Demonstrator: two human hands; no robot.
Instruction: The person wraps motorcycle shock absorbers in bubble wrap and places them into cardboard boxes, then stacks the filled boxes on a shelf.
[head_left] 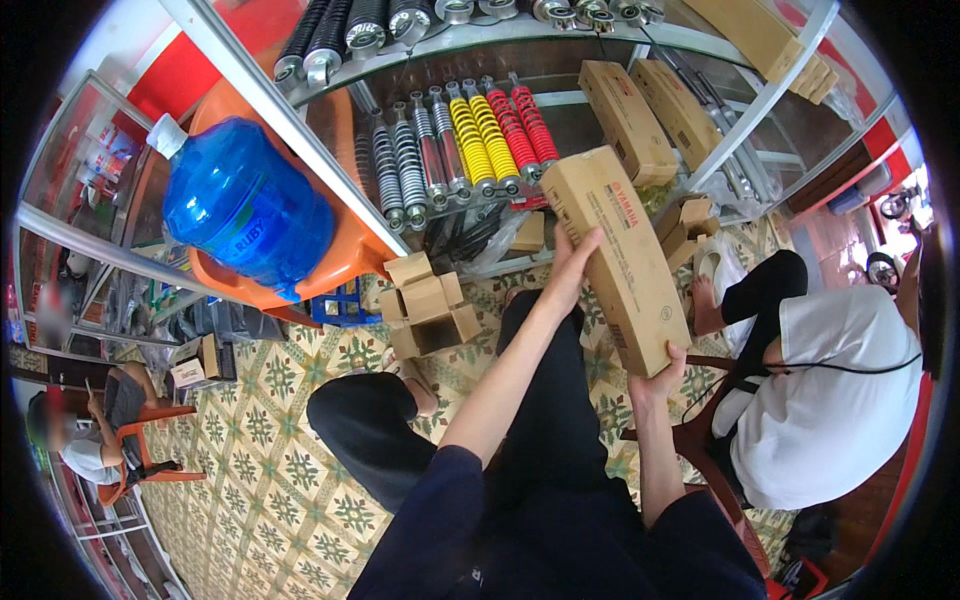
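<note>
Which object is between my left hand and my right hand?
In the head view, a long cardboard box lies between your left hand and right hand.

The left hand (570, 270) has room to pass sideways over the tiled floor (250, 440), above the bent left knee (345, 420). Ahead, an opened carton (432, 318) stands low in the way, and a slanting metal post (282, 110) (a bulky blue jug (250, 205) beside it) bars the left. A seated person in white (840, 400) narrows the right.
</note>
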